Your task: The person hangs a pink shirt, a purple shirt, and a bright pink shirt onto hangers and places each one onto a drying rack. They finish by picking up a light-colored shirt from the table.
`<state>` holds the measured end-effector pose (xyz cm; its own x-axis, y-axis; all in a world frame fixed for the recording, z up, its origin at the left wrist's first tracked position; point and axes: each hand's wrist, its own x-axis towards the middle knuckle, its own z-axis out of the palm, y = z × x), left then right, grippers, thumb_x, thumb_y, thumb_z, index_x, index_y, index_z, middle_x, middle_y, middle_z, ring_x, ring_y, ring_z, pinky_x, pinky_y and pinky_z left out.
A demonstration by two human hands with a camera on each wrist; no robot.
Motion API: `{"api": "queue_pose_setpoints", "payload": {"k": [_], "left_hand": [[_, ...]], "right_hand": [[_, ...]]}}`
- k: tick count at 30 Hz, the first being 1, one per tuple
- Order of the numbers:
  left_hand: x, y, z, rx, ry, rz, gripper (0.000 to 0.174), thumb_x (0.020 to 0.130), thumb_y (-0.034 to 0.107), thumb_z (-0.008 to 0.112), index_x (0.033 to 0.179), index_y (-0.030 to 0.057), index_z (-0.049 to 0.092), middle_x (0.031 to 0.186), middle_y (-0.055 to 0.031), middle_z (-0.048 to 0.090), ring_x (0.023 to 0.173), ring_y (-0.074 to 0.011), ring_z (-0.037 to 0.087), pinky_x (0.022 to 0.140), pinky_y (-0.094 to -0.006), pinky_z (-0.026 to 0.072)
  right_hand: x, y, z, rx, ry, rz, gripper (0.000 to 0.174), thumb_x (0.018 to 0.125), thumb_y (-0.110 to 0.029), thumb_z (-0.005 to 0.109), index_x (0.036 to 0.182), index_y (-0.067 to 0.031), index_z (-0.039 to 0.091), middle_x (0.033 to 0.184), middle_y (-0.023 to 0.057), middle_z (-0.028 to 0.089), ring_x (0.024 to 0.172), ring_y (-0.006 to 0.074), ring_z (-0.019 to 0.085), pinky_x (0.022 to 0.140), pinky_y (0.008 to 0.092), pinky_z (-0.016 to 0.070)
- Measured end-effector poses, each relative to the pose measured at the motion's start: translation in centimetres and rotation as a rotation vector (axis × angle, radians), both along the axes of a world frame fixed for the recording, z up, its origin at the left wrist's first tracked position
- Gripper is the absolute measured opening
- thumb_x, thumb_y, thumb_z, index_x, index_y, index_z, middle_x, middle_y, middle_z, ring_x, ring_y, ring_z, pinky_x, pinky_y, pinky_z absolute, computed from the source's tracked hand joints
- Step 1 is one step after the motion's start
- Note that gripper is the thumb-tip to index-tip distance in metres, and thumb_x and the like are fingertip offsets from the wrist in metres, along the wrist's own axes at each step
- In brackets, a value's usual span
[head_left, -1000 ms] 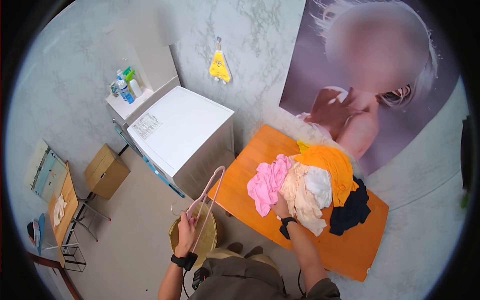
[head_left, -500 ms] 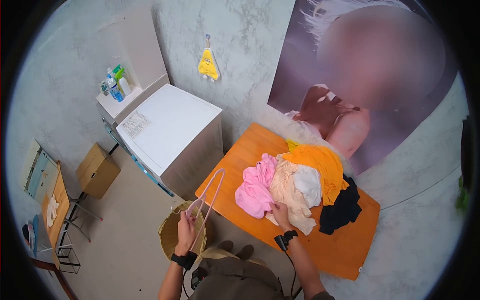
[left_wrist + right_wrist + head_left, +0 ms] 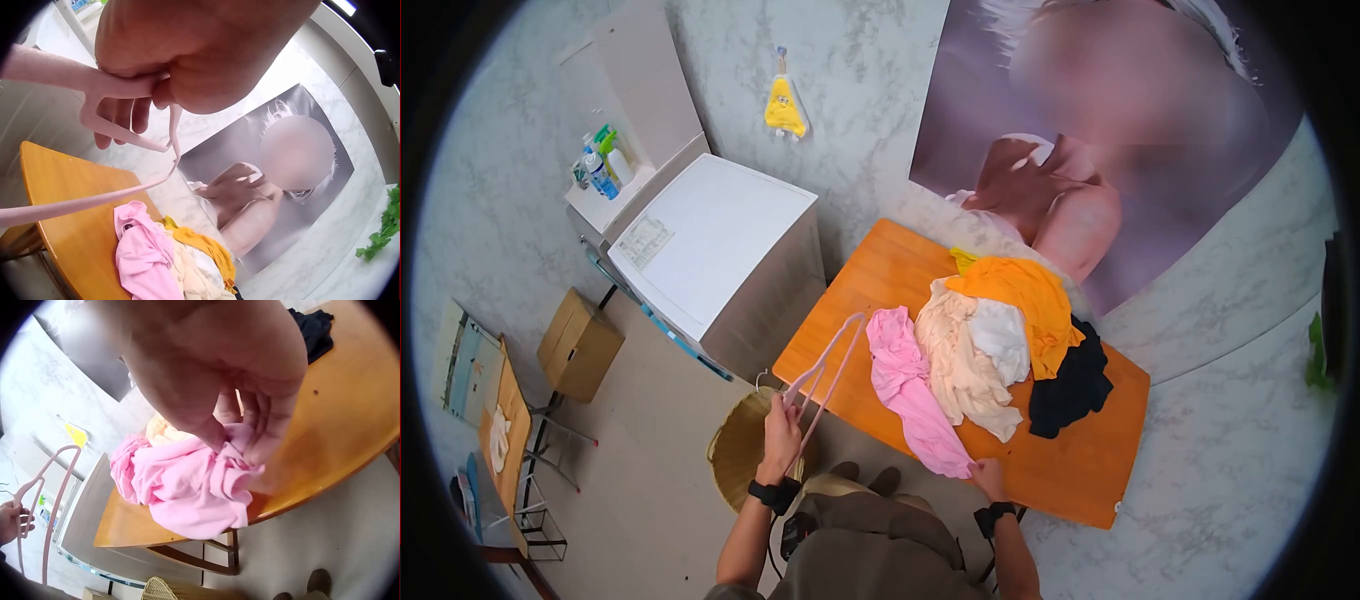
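The left hand (image 3: 780, 440) grips a pink hanger (image 3: 812, 384) near its hook, held over the gap between basket and table; the left wrist view shows the fingers around the hanger (image 3: 125, 132). At the table's front edge the right hand (image 3: 989, 478) pinches one end of a pink garment (image 3: 907, 385), which stretches back across the wooden table (image 3: 1060, 470). In the right wrist view, thumb and fingers hold bunched pink cloth (image 3: 194, 487). Beside it lie a peach garment (image 3: 955, 360), a white one (image 3: 1000, 338), an orange one (image 3: 1030, 300) and a black one (image 3: 1072, 385).
A wicker basket (image 3: 735, 450) stands on the floor left of the table. Behind it is a white appliance (image 3: 720, 230), with bottles (image 3: 603, 170) on a ledge. A cardboard box (image 3: 580, 345) and a second table (image 3: 512, 420) stand farther left.
The right hand has moved toward the table's front edge, drawing the pink garment out lengthwise, away from the peach one. The hanger stays in the left hand, its far end now over the table.
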<state>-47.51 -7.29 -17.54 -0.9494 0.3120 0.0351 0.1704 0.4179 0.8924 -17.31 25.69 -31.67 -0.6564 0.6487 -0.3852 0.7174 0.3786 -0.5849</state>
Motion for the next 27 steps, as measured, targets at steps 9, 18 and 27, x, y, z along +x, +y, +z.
{"api": "queue_pose_setpoints", "payload": {"k": [9, 18, 27], "left_hand": [[1.6, -4.2, 1.1, -0.072, -0.012, 0.103, 0.005, 0.094, 0.002, 0.043, 0.097, -0.0014, 0.043, 0.083, -0.0217, 0.062, 0.078, -0.0388, 0.063, 0.069, -0.0416, 0.0489], [3.0, -10.1, 1.5, -0.054, -0.040, 0.216, 0.005, 0.096, 0.003, 0.044, 0.098, -0.0014, 0.044, 0.084, -0.0155, 0.063, 0.076, -0.0257, 0.062, 0.069, -0.0366, 0.0492], [-3.2, -5.8, -2.5, 0.156, -0.151, 0.034, 0.006, 0.094, -0.001, 0.046, 0.098, 0.0019, 0.043, 0.080, -0.0103, 0.062, 0.064, -0.0164, 0.058, 0.060, -0.0302, 0.0474]], "right_hand": [[-20.5, -2.3, 4.4, 0.189, 0.410, 0.224, 0.056, 0.078, -0.025, 0.072, 0.125, -0.0012, 0.054, 0.115, 0.0227, 0.057, 0.107, 0.0380, 0.055, 0.094, 0.0413, 0.0441], [-29.5, 1.5, -2.8, -0.176, 0.261, -0.242, 0.031, 0.076, -0.023, 0.070, 0.099, -0.0018, 0.071, 0.092, 0.0171, 0.070, 0.078, 0.0261, 0.068, 0.068, 0.0334, 0.0537], [-26.7, 0.9, 15.6, 0.157, 0.727, -0.166, 0.014, 0.077, -0.004, 0.066, 0.088, 0.0021, 0.072, 0.083, 0.0106, 0.070, 0.070, 0.0157, 0.064, 0.066, 0.0269, 0.0500]]}}
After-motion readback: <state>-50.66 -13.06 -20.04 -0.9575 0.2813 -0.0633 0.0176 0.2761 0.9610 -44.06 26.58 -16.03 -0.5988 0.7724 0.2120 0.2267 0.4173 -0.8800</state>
